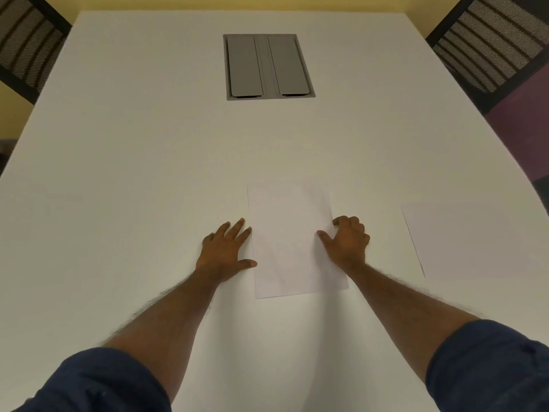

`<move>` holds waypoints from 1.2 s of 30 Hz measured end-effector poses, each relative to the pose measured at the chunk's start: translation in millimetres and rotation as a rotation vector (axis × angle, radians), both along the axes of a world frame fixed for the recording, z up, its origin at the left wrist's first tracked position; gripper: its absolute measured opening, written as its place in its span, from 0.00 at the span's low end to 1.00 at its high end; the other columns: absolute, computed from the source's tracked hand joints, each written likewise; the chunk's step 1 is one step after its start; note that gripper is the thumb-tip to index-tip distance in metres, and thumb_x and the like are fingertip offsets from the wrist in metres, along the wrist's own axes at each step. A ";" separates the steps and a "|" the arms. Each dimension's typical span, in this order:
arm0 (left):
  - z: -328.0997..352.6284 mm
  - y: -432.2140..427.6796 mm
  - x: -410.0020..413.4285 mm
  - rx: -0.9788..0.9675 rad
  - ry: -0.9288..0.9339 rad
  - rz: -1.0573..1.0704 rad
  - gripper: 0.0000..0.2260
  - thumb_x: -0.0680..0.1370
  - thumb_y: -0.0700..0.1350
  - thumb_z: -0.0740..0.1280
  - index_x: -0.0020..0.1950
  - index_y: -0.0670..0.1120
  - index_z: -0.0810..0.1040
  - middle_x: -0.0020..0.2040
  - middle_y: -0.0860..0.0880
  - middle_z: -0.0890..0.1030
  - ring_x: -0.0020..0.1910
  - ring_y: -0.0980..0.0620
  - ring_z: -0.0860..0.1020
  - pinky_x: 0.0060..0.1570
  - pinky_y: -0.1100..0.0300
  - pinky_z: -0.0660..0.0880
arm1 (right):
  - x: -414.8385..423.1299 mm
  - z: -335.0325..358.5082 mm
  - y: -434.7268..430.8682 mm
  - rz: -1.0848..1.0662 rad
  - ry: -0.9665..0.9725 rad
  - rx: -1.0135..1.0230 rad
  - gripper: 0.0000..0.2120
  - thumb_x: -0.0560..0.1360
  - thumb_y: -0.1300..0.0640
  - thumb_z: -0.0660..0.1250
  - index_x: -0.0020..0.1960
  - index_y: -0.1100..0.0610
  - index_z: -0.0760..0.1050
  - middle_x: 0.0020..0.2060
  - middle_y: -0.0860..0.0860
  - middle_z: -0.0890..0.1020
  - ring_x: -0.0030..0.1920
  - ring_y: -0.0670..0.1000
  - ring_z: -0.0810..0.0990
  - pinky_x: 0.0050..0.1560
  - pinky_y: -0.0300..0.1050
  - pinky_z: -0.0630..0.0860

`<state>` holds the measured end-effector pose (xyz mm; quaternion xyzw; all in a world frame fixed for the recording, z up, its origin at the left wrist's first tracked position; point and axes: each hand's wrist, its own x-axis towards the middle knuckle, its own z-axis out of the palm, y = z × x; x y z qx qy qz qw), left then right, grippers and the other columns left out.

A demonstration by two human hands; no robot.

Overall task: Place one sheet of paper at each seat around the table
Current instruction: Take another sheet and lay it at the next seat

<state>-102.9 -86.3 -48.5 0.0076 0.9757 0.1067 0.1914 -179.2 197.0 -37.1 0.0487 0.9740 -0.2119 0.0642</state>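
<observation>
A white sheet of paper (289, 233) lies flat on the white table (133, 150), in portrait position just ahead of me. My left hand (227, 249) rests flat on the table with fingers spread, its fingertips and thumb touching the sheet's left edge. My right hand (346, 242) has its thumb on top of the sheet's right side and its fingers curled at that edge, pinching it. A second white sheet (475, 239) lies flat near the table's right edge.
A grey cable hatch (269, 66) with two closed flaps is set into the table's middle, farther away. Dark mesh-backed chairs stand at the far left corner (26, 46) and the far right corner (493, 46).
</observation>
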 end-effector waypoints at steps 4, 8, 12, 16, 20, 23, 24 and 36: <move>-1.1 -0.9 0.5 0.033 -0.007 0.018 0.38 0.75 0.67 0.62 0.80 0.56 0.50 0.81 0.56 0.44 0.80 0.49 0.46 0.75 0.43 0.50 | 3.4 2.2 -2.3 0.006 -0.008 -0.086 0.14 0.77 0.49 0.67 0.55 0.60 0.74 0.49 0.55 0.80 0.53 0.60 0.77 0.58 0.55 0.69; -3.6 -0.6 0.1 0.054 0.000 0.028 0.39 0.75 0.66 0.63 0.80 0.56 0.50 0.81 0.56 0.44 0.80 0.49 0.45 0.75 0.43 0.49 | 7.0 9.3 1.0 -0.028 -0.013 -0.219 0.12 0.79 0.51 0.65 0.56 0.59 0.74 0.46 0.55 0.83 0.48 0.61 0.80 0.55 0.54 0.74; 0.7 0.0 1.2 0.111 -0.017 0.073 0.37 0.77 0.66 0.60 0.80 0.54 0.49 0.82 0.52 0.44 0.80 0.49 0.46 0.76 0.44 0.49 | 14.7 17.1 6.2 -0.091 0.038 -0.370 0.11 0.79 0.53 0.67 0.55 0.61 0.76 0.46 0.57 0.83 0.47 0.60 0.80 0.48 0.50 0.74; 13.9 6.7 15.4 0.466 0.081 0.402 0.31 0.79 0.62 0.61 0.79 0.53 0.60 0.81 0.52 0.54 0.79 0.49 0.53 0.77 0.46 0.53 | 29.4 27.0 3.1 -0.171 0.066 -0.486 0.11 0.78 0.54 0.67 0.54 0.62 0.76 0.47 0.59 0.83 0.48 0.60 0.80 0.51 0.53 0.76; 25.5 -0.3 47.8 0.706 0.127 0.671 0.29 0.79 0.60 0.63 0.76 0.47 0.65 0.78 0.47 0.63 0.77 0.49 0.59 0.77 0.49 0.55 | 54.7 41.8 -16.9 -0.237 0.063 -0.624 0.10 0.79 0.56 0.67 0.52 0.63 0.76 0.46 0.59 0.83 0.47 0.60 0.82 0.50 0.53 0.76; 30.5 -15.6 78.0 0.814 0.086 0.762 0.30 0.78 0.61 0.64 0.74 0.46 0.67 0.74 0.47 0.68 0.73 0.48 0.67 0.73 0.51 0.62 | 74.5 54.0 -35.2 -0.298 0.059 -0.738 0.09 0.78 0.57 0.68 0.52 0.64 0.76 0.48 0.61 0.83 0.46 0.57 0.81 0.49 0.50 0.76; 33.0 -21.2 86.9 0.867 0.052 0.805 0.31 0.77 0.62 0.64 0.74 0.46 0.67 0.72 0.48 0.71 0.70 0.49 0.70 0.70 0.54 0.65 | 81.0 58.8 -42.2 -0.324 0.056 -0.779 0.09 0.78 0.57 0.68 0.53 0.64 0.76 0.48 0.60 0.83 0.46 0.56 0.80 0.50 0.49 0.76; 131.9 -86.2 112.0 1.187 -0.054 0.809 0.19 0.78 0.59 0.65 0.54 0.44 0.83 0.49 0.45 0.86 0.47 0.44 0.83 0.47 0.54 0.78 | 164.7 108.3 -107.1 -0.384 -0.027 -1.065 0.06 0.79 0.61 0.66 0.52 0.64 0.77 0.44 0.55 0.81 0.43 0.52 0.79 0.43 0.43 0.75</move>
